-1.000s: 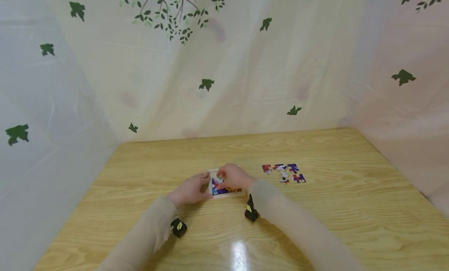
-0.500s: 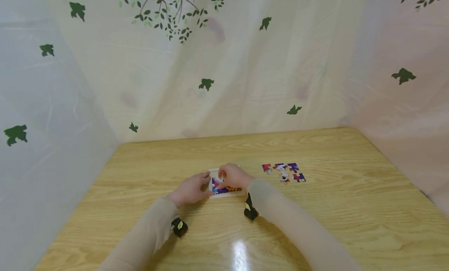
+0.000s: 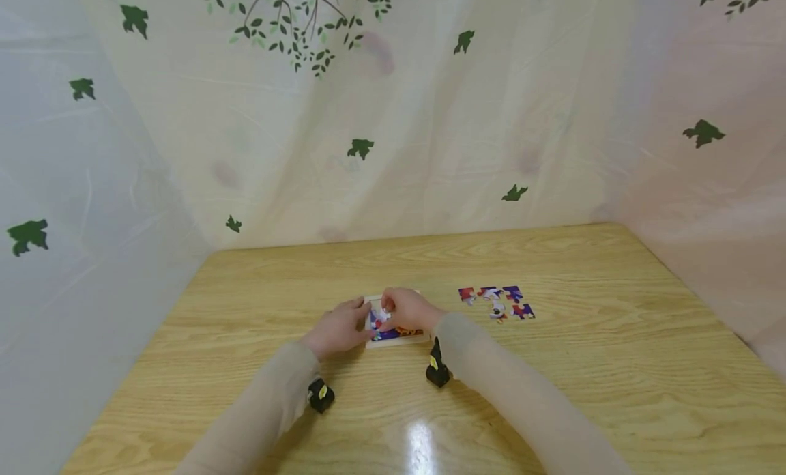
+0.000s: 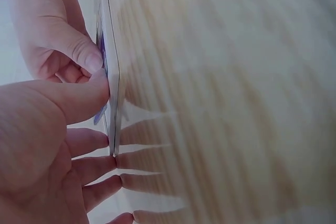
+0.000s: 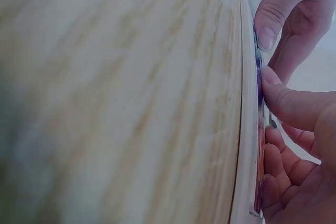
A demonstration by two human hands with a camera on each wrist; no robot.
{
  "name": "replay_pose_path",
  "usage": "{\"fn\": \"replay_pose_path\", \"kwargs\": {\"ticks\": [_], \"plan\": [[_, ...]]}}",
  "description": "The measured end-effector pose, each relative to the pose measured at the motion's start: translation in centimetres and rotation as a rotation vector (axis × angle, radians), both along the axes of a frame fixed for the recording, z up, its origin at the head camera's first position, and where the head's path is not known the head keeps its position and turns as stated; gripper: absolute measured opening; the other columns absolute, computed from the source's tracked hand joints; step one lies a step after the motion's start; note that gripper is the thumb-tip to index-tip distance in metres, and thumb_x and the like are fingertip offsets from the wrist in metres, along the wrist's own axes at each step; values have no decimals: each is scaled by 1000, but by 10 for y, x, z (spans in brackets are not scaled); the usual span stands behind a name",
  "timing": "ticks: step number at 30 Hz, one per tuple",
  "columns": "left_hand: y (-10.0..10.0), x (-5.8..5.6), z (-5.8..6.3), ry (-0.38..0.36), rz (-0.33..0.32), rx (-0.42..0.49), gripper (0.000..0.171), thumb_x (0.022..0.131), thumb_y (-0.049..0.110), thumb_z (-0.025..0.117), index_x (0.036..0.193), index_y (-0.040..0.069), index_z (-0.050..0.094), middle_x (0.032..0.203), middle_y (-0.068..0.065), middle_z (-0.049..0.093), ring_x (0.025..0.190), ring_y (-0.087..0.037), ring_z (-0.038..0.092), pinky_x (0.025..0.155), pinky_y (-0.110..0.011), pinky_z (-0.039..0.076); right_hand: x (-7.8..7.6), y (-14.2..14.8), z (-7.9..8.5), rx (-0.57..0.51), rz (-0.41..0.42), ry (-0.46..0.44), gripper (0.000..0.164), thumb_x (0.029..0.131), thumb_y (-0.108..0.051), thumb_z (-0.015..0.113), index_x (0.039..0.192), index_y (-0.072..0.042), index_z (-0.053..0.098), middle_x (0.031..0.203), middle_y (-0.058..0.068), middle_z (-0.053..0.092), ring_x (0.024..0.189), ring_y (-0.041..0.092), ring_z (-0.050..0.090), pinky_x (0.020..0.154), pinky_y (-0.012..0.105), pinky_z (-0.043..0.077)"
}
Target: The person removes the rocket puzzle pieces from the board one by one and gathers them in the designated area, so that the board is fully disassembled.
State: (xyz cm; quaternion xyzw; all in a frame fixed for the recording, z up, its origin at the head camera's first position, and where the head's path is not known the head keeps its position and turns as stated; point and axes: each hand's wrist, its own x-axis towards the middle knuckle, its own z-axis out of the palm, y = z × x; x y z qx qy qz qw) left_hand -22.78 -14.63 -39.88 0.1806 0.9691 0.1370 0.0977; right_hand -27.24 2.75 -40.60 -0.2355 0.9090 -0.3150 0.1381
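Observation:
A small jigsaw puzzle in a white frame (image 3: 393, 341) lies on the table, its lower part filled with a purple, red and orange picture. My left hand (image 3: 341, 327) rests at the frame's left side; in the left wrist view its thumb (image 4: 89, 95) presses on the puzzle's face and its other fingers stretch along the frame's edge. My right hand (image 3: 410, 310) is over the middle and right of the puzzle, fingers curled. Its thumb and curled fingers pinch a puzzle piece (image 5: 272, 122), mostly hidden by the hand.
Several loose puzzle pieces (image 3: 496, 311) lie on the wooden table (image 3: 589, 366) to the right of the frame. Pale curtains (image 3: 295, 188) with leaf prints hang behind the table and along both sides.
My left hand has shifted slightly right, its thumb and fingertips moving from the frame's left edge in over the puzzle. My right hand stays nearly in place. The loose pieces have not moved.

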Motion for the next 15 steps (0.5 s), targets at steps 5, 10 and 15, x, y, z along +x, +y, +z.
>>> {"fn": "replay_pose_path", "kwargs": {"ticks": [5,10,15], "plan": [[3,-2,1,-8,19,7,62,90,30,64,140,-2,43,148,-23,36,134,-39,38,105,-56,35,-1,3,-1,-58,-3,-3,21,82,-11,73,84,-8,53,78,0,52,72,14,47,64,23,39],[3,-5,-3,6,20,0,62,89,30,65,139,-1,45,147,-23,37,133,-39,39,105,-56,35,-1,5,-1,-102,6,-10,17,86,-12,70,83,-8,53,75,0,53,67,12,47,61,22,39],[3,-6,-5,19,16,3,62,88,29,67,138,-2,46,146,-24,39,132,-40,40,104,-55,36,-3,8,-2,-158,24,-55,12,89,-10,66,83,-7,56,71,-1,55,59,10,47,54,20,39]]}}
